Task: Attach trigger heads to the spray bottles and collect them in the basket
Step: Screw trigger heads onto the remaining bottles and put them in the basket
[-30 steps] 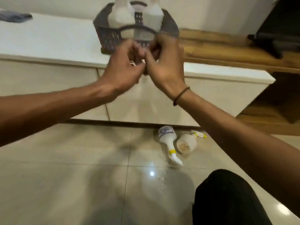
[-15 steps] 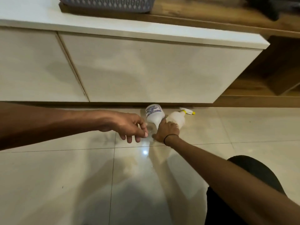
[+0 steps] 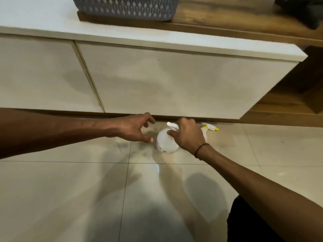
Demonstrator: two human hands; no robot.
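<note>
A white spray bottle (image 3: 165, 143) is on the tiled floor just in front of the cabinet, its bottom turned toward me. My right hand (image 3: 187, 135) grips it near the neck, where a white trigger head (image 3: 172, 125) pokes out. A second white bottle with a yellow-and-white trigger (image 3: 208, 128) lies right behind my right hand, mostly hidden. My left hand (image 3: 135, 128) hovers just left of the gripped bottle, fingers spread and holding nothing. The grey lattice basket (image 3: 125, 8) stands on the cabinet top at the upper edge of view; its inside is out of sight.
A low white cabinet (image 3: 157, 81) with a white top runs across the view, with a wooden board (image 3: 227, 23) under the basket and wooden shelving at the right. My dark-clothed knee (image 3: 248, 222) is at the bottom right.
My hands have come down from the basket to the floor. My right hand has taken hold of the bottle and turned it so its bottom faces me; my left hand has opened beside it.
</note>
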